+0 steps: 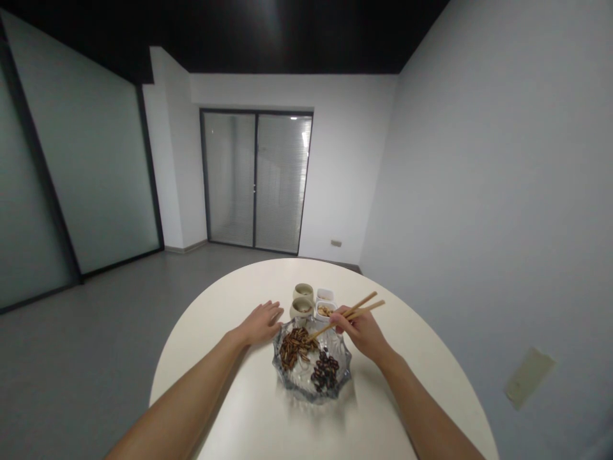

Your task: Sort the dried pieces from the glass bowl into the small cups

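Note:
My right hand (360, 330) is closed around a pair of wooden chopsticks (349, 315), whose tips point down-left into a glass dish (311, 388). The dish holds a pile of brown striped seeds (295, 345) on the left and a pile of dark beans (326, 371) on the right. The chopstick tips reach the edge of the brown pile. My left hand (262, 322) lies flat and open on the round white table (249, 396), just left of the dish's far rim.
Behind the dish stand two small round beige cups (302, 300) and two small white square dishes (325, 303) with light-coloured nuts. A grey wall runs close along the table's right side. Glass doors are at the far end of the room.

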A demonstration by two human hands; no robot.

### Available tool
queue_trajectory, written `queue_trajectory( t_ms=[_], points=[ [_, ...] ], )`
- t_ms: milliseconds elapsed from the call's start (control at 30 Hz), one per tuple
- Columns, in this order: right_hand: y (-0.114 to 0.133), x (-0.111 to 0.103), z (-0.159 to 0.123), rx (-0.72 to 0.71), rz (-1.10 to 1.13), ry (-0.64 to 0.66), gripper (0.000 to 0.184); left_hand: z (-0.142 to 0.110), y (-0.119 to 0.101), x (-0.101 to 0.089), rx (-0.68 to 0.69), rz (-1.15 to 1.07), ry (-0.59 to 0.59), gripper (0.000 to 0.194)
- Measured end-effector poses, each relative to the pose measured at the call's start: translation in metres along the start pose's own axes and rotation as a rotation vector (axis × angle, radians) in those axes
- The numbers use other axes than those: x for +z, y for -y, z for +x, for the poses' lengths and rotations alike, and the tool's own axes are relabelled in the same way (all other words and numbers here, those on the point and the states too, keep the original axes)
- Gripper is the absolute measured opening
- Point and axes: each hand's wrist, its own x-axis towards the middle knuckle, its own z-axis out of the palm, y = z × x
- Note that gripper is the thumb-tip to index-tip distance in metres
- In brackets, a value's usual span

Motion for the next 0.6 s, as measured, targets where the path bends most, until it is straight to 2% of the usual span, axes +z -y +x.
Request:
queue_trajectory(
  t_ms=[367,600],
  points=[
    [0.0030,0.0007,-0.0009,0.023,0.059,-0.003,0.038,-0.0023,-0.0044,-0.0040,-0.005,-0.002,0.004,0.053],
    [0.0007,-0.0014,-0.0008,0.012,0.081,-0.102,0.039,-0.0030,-0.0061,-0.0066,-0.005,0.008,0.030,0.054]
  ],
)
